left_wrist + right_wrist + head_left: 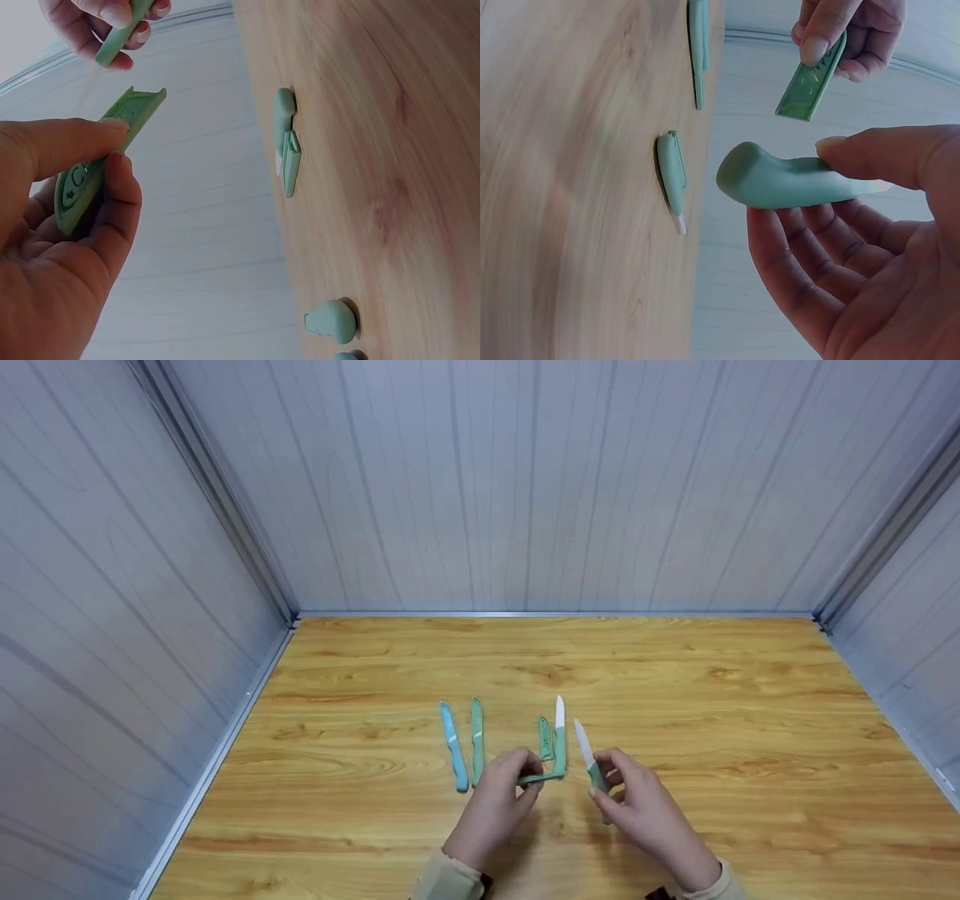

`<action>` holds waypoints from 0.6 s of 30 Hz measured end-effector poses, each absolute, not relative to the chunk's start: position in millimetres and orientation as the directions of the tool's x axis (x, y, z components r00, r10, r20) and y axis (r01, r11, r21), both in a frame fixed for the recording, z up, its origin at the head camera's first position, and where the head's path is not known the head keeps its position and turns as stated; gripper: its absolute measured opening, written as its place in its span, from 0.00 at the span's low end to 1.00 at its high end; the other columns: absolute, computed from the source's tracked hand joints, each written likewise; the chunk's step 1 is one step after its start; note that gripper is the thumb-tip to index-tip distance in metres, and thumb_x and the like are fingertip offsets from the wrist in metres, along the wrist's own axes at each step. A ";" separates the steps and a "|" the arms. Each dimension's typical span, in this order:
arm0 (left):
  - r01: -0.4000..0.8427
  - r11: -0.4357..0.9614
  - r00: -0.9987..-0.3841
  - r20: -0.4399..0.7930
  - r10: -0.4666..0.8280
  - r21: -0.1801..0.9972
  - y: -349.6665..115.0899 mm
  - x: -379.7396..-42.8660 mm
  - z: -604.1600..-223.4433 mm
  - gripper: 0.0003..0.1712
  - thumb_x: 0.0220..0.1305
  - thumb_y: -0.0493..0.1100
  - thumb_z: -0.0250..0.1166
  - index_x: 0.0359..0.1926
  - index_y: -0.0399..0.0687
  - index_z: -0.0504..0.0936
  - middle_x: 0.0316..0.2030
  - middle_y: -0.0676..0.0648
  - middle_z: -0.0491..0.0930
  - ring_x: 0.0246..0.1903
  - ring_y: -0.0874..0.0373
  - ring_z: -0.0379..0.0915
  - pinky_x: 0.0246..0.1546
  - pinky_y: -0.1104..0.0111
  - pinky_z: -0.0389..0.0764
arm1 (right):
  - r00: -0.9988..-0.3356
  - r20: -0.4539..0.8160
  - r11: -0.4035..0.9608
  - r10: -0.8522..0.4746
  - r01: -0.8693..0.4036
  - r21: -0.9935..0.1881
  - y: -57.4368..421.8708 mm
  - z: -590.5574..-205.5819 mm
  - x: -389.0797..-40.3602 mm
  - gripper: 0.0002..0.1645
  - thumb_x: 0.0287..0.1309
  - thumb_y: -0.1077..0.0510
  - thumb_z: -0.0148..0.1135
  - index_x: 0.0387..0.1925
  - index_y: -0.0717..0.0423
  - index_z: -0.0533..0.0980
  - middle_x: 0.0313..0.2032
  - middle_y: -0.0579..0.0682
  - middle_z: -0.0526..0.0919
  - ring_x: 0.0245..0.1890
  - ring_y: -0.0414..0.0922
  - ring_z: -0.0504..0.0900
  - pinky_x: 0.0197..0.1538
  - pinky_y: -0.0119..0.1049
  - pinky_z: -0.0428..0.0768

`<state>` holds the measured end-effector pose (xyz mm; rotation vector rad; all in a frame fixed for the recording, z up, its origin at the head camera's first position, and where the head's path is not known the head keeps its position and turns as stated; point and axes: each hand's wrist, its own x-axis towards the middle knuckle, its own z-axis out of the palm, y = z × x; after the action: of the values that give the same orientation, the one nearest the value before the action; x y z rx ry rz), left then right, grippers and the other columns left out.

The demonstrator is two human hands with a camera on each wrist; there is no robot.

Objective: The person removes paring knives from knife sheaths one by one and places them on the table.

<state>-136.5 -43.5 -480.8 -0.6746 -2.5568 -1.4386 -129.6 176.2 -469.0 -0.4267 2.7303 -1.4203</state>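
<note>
Between thumb and fingers, my left hand (496,795) pinches a green knife sheath (135,112) with cut-out patterns, its open end toward the other hand. My right hand (636,801) grips the green handle of a paring knife (787,180). In the head view that knife's white blade (582,737) points away from me, bare and apart from the sheath. Just beyond the hands a second green knife (560,735) lies on the table, its white blade uncovered. Another green sheath (545,737) lies close along its left side.
Left of the left hand, a green knife (478,735) and a blue knife (453,742) lie side by side with sheaths over their blades. The wood-grain table (345,817) is bounded by pale panels (487,495) at the back and both sides.
</note>
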 end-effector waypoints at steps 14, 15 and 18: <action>0.486 0.446 -0.872 0.385 0.302 0.752 -45.6 -136.2 -480.3 0.09 0.56 0.29 0.68 0.32 0.47 0.81 0.34 0.57 0.79 0.36 0.66 0.74 0.38 0.75 0.78 | -0.970 0.068 0.512 -0.232 -0.181 -0.840 176.1 -470.7 -131.7 0.19 0.53 0.69 0.66 0.47 0.60 0.72 0.35 0.50 0.77 0.34 0.45 0.78 0.34 0.34 0.81; 0.486 0.449 -0.872 0.384 0.303 0.750 -45.8 -136.2 -480.2 0.09 0.55 0.29 0.69 0.32 0.48 0.82 0.34 0.58 0.79 0.36 0.66 0.74 0.38 0.75 0.78 | -0.971 0.070 0.510 -0.228 -0.180 -0.841 176.2 -471.0 -131.7 0.19 0.53 0.69 0.66 0.47 0.60 0.72 0.35 0.50 0.77 0.34 0.45 0.78 0.33 0.34 0.81; 0.488 0.455 -0.871 0.381 0.311 0.745 -46.3 -136.1 -480.4 0.10 0.55 0.30 0.69 0.31 0.49 0.82 0.34 0.58 0.79 0.37 0.66 0.74 0.38 0.74 0.78 | -0.973 0.071 0.507 -0.221 -0.177 -0.844 176.5 -471.6 -131.6 0.19 0.53 0.68 0.67 0.46 0.60 0.72 0.35 0.50 0.77 0.33 0.45 0.78 0.33 0.34 0.81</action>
<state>-136.1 -46.3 -480.4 -0.6991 -2.5126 -1.3811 -131.6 176.5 -471.6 -0.3551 2.6869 -1.4966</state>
